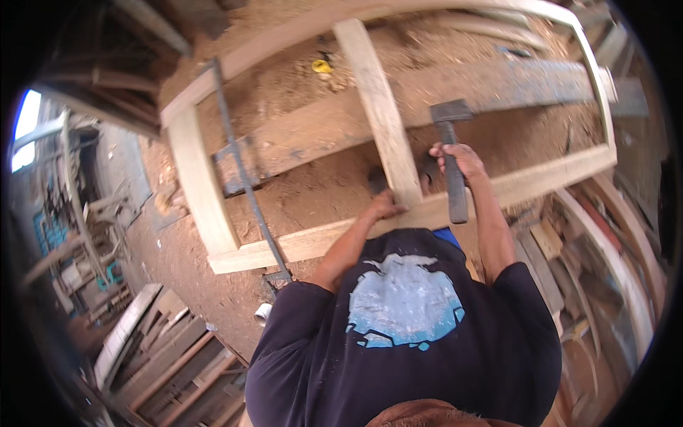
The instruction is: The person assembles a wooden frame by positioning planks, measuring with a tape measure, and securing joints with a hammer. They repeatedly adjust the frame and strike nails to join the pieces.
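A hammer (451, 158) with a dark block head is in my right hand (462, 161), gripped along the handle just below the head. It hangs over the near rail of a pale wooden frame (313, 240), its handle end toward me. My left hand (384, 206) holds the same rail where the upright crosspiece (380, 107) meets it; its fingers are partly hidden. A long metal bar clamp (245, 171) spans the frame's left end, from the far rail to the near one.
Beneath the frame lies a thick worn beam (491, 82), on ground strewn with sawdust and shavings. A yellow object (321, 66) lies beyond it. Stacked boards (163, 349) sit at lower left, and curved timber pieces (605, 242) at right.
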Demonstrator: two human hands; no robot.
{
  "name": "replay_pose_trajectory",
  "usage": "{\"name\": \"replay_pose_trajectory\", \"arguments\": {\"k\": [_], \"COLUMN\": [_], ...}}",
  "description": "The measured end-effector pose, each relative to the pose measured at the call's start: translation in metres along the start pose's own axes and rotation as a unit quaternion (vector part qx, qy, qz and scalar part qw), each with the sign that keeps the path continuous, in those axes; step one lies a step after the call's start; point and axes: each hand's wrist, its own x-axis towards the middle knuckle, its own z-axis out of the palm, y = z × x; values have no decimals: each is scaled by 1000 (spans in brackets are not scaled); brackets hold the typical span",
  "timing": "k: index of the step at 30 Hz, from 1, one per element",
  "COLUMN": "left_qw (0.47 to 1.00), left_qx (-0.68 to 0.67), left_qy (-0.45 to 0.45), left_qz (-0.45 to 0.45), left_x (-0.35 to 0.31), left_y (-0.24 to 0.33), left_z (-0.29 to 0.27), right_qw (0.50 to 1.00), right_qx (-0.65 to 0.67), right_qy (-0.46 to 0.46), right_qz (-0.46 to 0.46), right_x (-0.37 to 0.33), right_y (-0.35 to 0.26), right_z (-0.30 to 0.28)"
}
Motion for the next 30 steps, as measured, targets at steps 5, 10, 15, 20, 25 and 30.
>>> {"name": "replay_pose_trajectory", "arguments": {"k": [5,10,15,20,25,30], "left_qw": [996,995,996,998,1000,999], "left_qx": [80,36,34,54,20,5], "left_qy": [16,-24,-33,30,-2,-47], "left_qz": [-42,-86,-74,9,-9,-4], "left_x": [5,-6,-6,12,-1,10], "left_y": [-8,3,-4,-36,-7,-16], "left_z": [1,-4,-4,10,-6,-7], "right_qw": [979,837,816,818,821,758], "right_qx": [-183,-497,-525,-524,-503,-553], "right_qy": [62,195,222,202,266,335], "right_qz": [-68,-121,-99,-122,-51,-84], "right_x": [51,86,84,57,30,10], "right_y": [-8,43,61,54,50,72], "right_z": [-6,-52,-53,-24,-6,-18]}}
